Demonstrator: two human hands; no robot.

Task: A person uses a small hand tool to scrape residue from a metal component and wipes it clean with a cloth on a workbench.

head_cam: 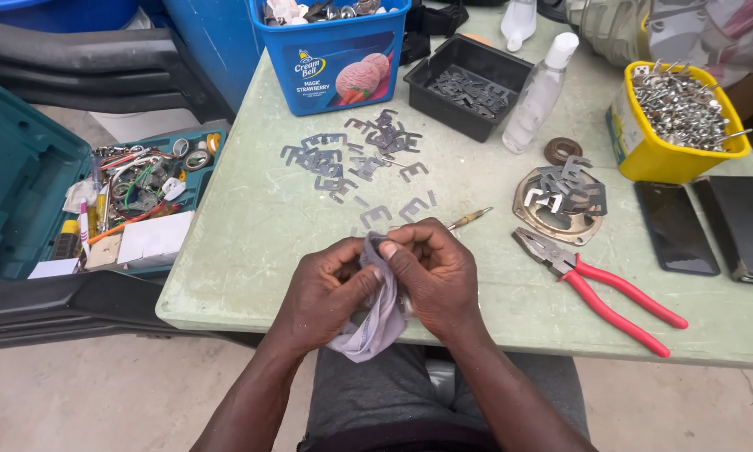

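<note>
I saw left hand (330, 293) and right hand (433, 276) pressed together, both pinching a grey cloth (375, 322) at the tabletop's (251, 226) near edge; red-handled pliers (598, 289) lay near the right.

Soft, matt grey cloth (375, 322) sits bunched in both hands above a dull, scuffed pale-green bench (251, 226) strewn with flat grey metal plates (356, 155), beside pliers (598, 289) with glossy red plastic grips and a shiny yellow plastic tub (657, 159).
</note>
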